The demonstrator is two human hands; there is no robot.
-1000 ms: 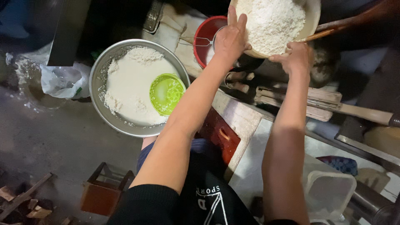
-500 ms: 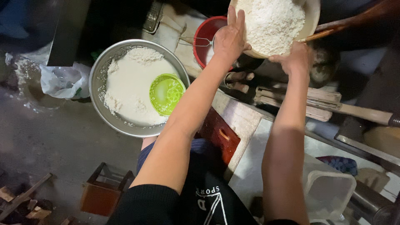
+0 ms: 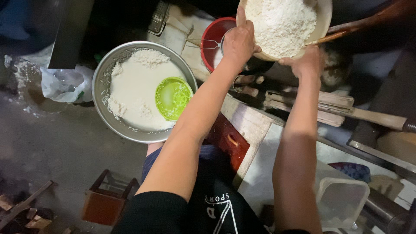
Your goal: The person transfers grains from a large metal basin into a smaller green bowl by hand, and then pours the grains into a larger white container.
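Observation:
Both my hands hold up a cream-coloured bowl (image 3: 323, 24) heaped with white crumbly meal at the top right. My left hand (image 3: 238, 41) grips its left rim with the thumb over the edge. My right hand (image 3: 305, 63) supports the bowl from underneath. A wooden handle (image 3: 364, 24) pokes out past the bowl's right side. Just left of the bowl stands a red bucket (image 3: 214, 32) with a wire strainer (image 3: 206, 42) resting across it.
A large metal basin (image 3: 102, 82) of white milky liquid with a green plastic bowl (image 3: 173, 97) floating in it sits at the left. A clear plastic tub (image 3: 342, 201), wooden planks (image 3: 329, 108), a small wooden stool (image 3: 104, 201) and a plastic bag (image 3: 65, 84) lie around.
The bowl of meal has shifted very slightly to the right with both hands on it; otherwise nothing visibly differs.

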